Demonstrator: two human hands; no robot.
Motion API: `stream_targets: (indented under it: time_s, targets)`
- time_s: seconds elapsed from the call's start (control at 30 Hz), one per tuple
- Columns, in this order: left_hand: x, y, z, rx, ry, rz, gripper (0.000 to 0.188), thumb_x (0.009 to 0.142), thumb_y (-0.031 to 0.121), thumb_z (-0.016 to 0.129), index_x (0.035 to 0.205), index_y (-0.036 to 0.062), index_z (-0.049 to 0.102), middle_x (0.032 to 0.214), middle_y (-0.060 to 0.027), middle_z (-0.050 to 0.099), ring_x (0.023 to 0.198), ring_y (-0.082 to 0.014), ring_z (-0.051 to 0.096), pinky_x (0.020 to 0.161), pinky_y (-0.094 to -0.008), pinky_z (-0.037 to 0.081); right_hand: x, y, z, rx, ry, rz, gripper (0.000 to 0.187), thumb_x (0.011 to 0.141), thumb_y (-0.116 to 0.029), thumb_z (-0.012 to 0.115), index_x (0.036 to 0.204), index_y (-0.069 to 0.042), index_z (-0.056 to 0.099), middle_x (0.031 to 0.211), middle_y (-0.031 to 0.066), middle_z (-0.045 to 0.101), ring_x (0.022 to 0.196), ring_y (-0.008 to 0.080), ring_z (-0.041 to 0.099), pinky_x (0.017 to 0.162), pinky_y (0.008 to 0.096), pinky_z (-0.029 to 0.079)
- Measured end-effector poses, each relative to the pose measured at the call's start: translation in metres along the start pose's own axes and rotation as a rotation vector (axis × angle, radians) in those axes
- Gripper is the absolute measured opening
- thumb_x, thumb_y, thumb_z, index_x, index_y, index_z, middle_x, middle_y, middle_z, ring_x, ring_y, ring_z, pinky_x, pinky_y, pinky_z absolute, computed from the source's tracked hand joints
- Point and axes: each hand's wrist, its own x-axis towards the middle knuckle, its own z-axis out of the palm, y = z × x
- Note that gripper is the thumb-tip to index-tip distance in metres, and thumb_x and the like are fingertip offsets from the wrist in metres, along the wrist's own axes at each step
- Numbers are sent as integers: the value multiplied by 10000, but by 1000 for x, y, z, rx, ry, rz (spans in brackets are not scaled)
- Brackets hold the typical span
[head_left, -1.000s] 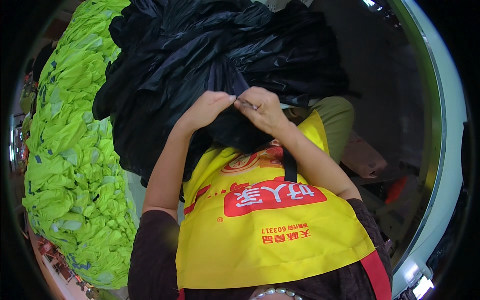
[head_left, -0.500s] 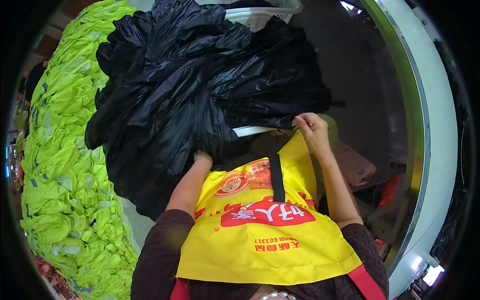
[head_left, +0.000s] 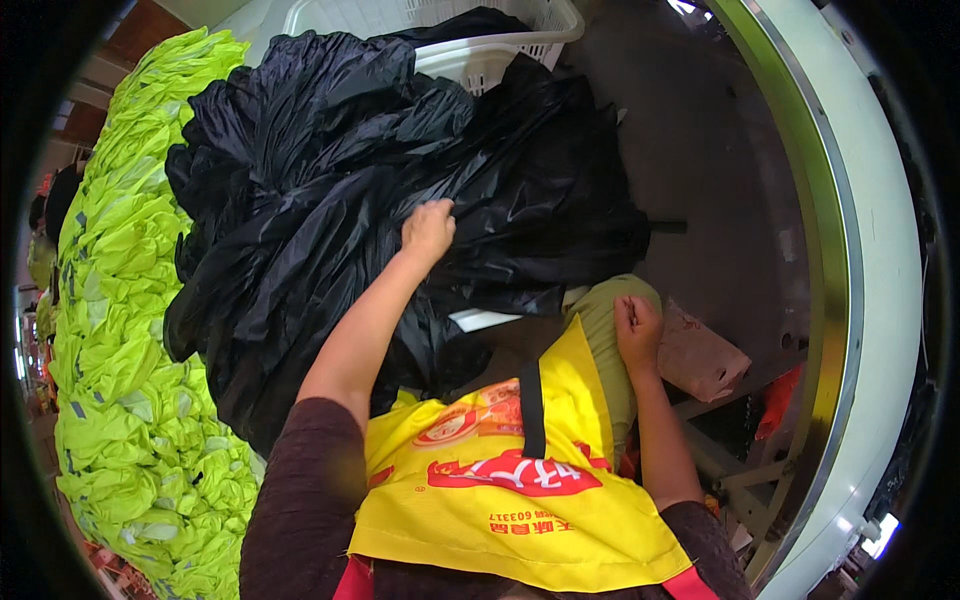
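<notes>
A large heap of shiny black fabric [head_left: 300,210], folded and crumpled, spreads in front of me. My left hand [head_left: 428,232] reaches over its middle, fingers curled into the cloth. My right hand [head_left: 638,328] is apart from the heap, closed beside my green-trousered knee [head_left: 600,300]. Its fingers are bent inward, and whatever they may hold is hidden. A yellow apron [head_left: 520,500] with red and white print covers my lap. Between the heap and my knee a white edge [head_left: 485,319] shows from under the cloth.
Bright yellow-green garments [head_left: 130,300] are piled high along the left. At the far side stands a white plastic basket [head_left: 550,38] with black fabric in it. A pale curved machine or table edge [head_left: 885,260] runs down the right. A brown paper-like package [head_left: 705,355] lies beyond my knee.
My left hand has moved up from the heap's near edge to its middle. My right hand has let go of the fabric's right corner and dropped toward my knee.
</notes>
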Motion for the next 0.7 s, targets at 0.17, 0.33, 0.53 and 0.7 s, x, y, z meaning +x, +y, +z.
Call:
stream_targets:
  time_s: [0.17,0.33,0.53,0.7]
  targets:
    - [59,-48,34,247,-370,-466,288,794,239,624,1004,45,594,1059,-126,601,1015,-296,558,820,-413,455,7,-1,-1,25,-2,83,146,840,-162,605,823,-17,592,679,92,536,559,204,519,497,305,404]
    - [43,-104,2,-431,-32,-235,262,808,215,553,953,7,617,879,-153,637,823,-287,608,726,-344,445,13,-4,-2,69,-13,105,119,829,-122,609,814,-6,583,698,92,541,564,198,518,506,289,407]
    - [-46,-88,-71,-1023,-101,-296,212,831,226,574,760,26,584,712,13,552,699,-79,498,658,-251,402,8,-6,0,147,45,124,136,829,-119,611,802,8,571,677,90,525,554,191,494,496,291,388]
    - [-60,-15,-90,1,-704,-117,674,583,643,677,832,25,580,832,-178,625,785,-303,599,694,-362,450,7,-5,-1,110,63,101,158,835,-139,608,792,8,568,653,87,514,536,186,475,490,286,378]
